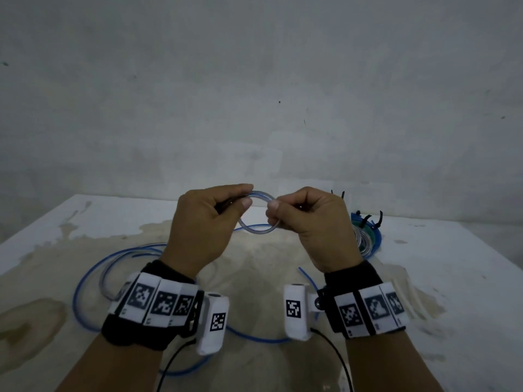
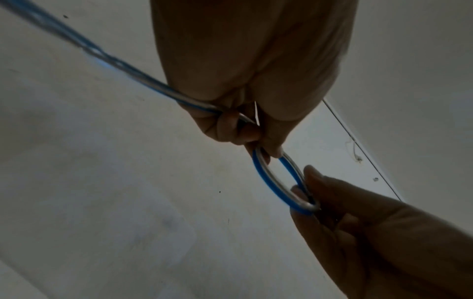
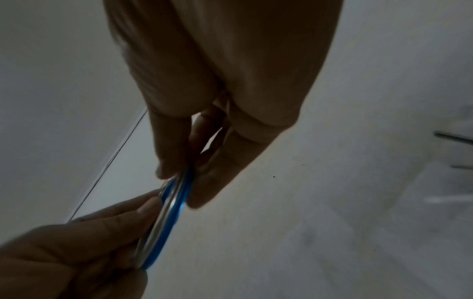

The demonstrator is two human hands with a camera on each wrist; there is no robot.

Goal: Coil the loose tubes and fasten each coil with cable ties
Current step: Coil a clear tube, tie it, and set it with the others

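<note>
Both hands are raised above the table and hold a small loop made of a clear tube and a blue tube laid side by side. My left hand pinches the loop's left side between thumb and curled fingers. My right hand pinches its right side. In the left wrist view the loop runs from my left fingers to the right hand's fingertips. In the right wrist view the loop is seen edge-on between both hands. The loose tubes trail down onto the table.
A white, stained table stands against a grey wall. At the back right lies a pile of finished coils with black cable ties sticking up. More blue tube curves across the table near my wrists.
</note>
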